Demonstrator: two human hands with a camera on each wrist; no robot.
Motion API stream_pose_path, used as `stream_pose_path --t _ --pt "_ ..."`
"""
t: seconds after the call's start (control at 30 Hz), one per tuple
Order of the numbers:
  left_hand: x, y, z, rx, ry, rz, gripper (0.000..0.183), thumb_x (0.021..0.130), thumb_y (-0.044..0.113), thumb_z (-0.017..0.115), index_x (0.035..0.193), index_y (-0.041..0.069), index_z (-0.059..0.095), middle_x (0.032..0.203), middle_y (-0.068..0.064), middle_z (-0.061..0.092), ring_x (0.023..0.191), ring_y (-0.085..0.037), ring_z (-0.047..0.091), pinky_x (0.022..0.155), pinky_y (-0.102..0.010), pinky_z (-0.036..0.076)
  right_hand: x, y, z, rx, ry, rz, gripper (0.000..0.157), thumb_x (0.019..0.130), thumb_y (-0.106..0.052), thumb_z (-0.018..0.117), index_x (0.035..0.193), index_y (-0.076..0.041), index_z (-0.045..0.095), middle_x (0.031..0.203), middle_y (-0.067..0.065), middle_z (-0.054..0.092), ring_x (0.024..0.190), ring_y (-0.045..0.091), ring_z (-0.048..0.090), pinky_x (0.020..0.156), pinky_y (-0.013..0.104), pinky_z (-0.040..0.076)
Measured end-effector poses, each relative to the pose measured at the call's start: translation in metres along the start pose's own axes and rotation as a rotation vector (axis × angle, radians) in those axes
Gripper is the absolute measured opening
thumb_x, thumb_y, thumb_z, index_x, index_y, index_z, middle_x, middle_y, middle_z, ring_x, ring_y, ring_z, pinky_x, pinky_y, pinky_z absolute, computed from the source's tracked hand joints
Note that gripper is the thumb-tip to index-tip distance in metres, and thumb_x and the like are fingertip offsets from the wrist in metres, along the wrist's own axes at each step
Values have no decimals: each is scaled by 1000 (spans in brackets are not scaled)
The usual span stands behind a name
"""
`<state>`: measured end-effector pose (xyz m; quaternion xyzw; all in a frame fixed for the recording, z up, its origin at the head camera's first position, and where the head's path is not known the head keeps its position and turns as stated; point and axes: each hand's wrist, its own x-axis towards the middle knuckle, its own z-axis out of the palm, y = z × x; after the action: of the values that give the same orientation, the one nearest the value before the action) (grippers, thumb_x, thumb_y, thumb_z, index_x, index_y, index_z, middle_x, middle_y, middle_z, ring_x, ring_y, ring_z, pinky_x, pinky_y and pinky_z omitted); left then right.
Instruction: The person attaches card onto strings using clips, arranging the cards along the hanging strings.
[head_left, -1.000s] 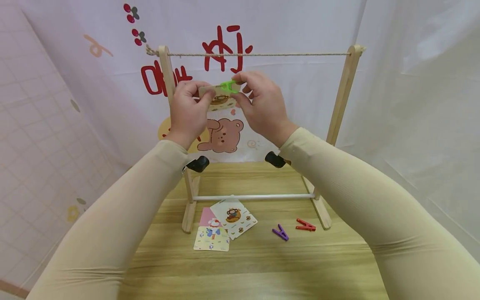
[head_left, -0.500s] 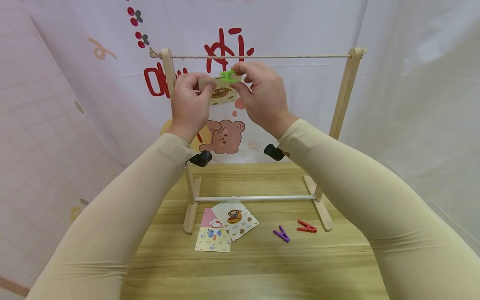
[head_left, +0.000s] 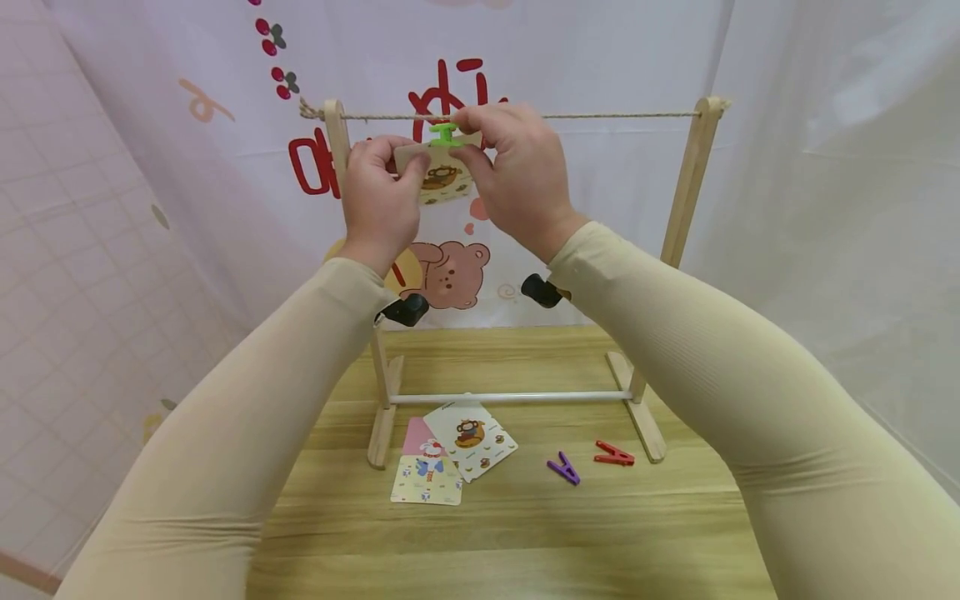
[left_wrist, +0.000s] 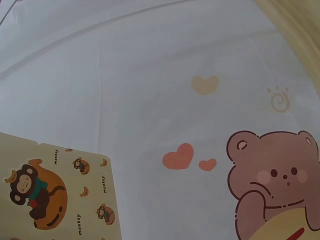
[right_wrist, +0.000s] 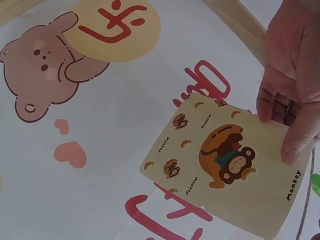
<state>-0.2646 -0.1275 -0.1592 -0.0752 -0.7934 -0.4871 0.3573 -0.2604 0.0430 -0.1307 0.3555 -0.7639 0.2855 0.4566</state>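
Note:
My left hand point(head_left: 378, 196) pinches the left edge of a cream card point(head_left: 444, 185) printed with a monkey on a banana. Between right thumb and forefinger, my right hand point(head_left: 522, 177) squeezes a bright green clothespin point(head_left: 444, 135) at the card's top edge, which overlaps the rope point(head_left: 615, 115) in the head view. In the right wrist view the card point(right_wrist: 225, 165) shows its whole picture, with the left thumb on its front and fingers behind. The left wrist view catches just part of the card point(left_wrist: 60, 195); both hands are out of that view.
Wooden posts point(head_left: 686, 183) hold the rope, with a white bar point(head_left: 517, 397) low between them. On the table point(head_left: 510, 542) lie a second monkey card point(head_left: 472, 437), a rabbit card point(head_left: 427, 483), a purple clothespin point(head_left: 563, 468) and a red clothespin point(head_left: 614, 453). A printed cloth point(head_left: 600, 50) hangs behind.
Both hands have risen with the card and the green clothespin, from below the rope up to its height. The clothespin has turned slightly. The things on the table lie as before.

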Motion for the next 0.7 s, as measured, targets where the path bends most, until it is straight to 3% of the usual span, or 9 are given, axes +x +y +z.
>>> stream_pose_path --t 0.27,0.7 --pt "3 7 0 -5 0 -34 29 105 35 65 123 12 72 125 -3 55 117 -9 52 95 -22 55 7 -4 -1 -43 -25 25 22 103 -21 71 118 -7 78 117 5 80 113 24 65 96 33 48" --pt "7 11 -1 23 17 -67 29 105 34 65 124 12 71 126 -3 56 114 -7 50 92 -22 53 18 -11 -2 -102 -77 81 23 105 -27 68 118 -12 78 122 1 79 114 22 63 100 30 45"
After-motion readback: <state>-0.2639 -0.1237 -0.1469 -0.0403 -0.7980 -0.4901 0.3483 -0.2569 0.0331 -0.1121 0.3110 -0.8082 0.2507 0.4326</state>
